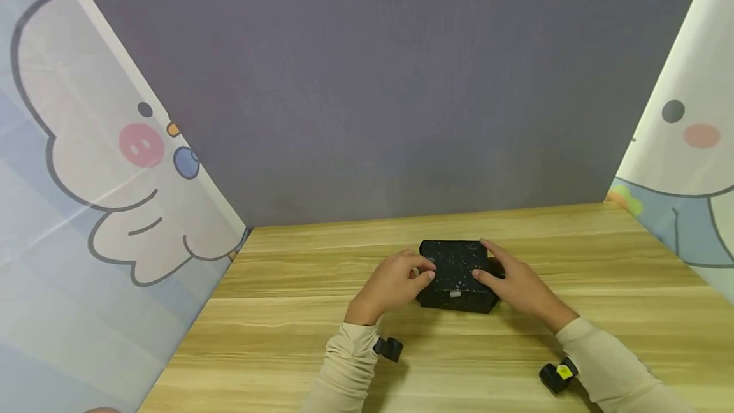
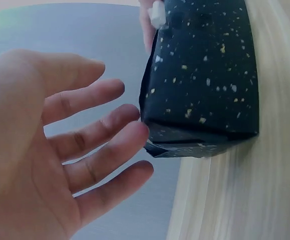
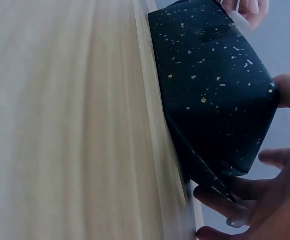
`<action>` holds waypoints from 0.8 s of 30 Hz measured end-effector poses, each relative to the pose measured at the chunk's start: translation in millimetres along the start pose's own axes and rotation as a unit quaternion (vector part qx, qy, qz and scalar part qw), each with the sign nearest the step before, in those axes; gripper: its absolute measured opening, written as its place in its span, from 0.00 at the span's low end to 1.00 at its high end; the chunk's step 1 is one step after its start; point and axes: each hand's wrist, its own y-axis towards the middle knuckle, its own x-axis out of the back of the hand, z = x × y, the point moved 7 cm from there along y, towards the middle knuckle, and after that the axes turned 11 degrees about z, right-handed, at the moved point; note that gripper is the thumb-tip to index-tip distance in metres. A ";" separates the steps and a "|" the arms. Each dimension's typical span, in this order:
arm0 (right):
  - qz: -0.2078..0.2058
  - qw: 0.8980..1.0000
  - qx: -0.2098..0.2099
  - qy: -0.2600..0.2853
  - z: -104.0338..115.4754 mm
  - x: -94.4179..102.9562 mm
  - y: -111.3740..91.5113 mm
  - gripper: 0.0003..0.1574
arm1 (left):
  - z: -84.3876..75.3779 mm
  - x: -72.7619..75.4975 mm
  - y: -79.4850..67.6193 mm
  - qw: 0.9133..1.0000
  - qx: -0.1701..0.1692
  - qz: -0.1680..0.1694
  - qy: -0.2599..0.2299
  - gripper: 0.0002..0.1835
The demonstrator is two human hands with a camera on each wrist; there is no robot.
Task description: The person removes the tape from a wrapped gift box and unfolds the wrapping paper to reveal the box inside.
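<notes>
A black paper box (image 1: 455, 266) with white and gold speckles sits on the wooden table, its lid down. A small pale tab (image 1: 455, 294) shows at the front edge of the lid. My left hand (image 1: 395, 282) is at the box's left end, thumb and forefinger at the lid's edge. In the left wrist view its fingers (image 2: 112, 145) are spread and loosely bent, the tips right by the box corner. With its thumb on the lid, my right hand (image 1: 516, 282) grips the right end. The right wrist view shows its fingers (image 3: 225, 200) bent round the side flap.
Behind the wooden table (image 1: 275, 336) stands a plain grey panel (image 1: 367, 94). Cartoon-printed sheets hang on the left (image 1: 86, 113) and right (image 1: 688, 164). Each wrist wears a small black camera, one at the left cuff (image 1: 390, 348) and one at the right (image 1: 556, 376).
</notes>
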 end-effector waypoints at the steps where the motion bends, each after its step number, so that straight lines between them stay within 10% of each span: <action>1: -0.002 1.000 0.005 -0.002 0.8 0.4 0.1 0.50 | 1.5 0.1 0.4 1.000 0.003 -0.003 -0.012 0.13; 24: -0.004 0.999 0.012 -0.030 10.1 -4.7 -1.5 0.44 | 14.7 -10.1 6.9 0.985 0.105 -0.128 0.047 0.13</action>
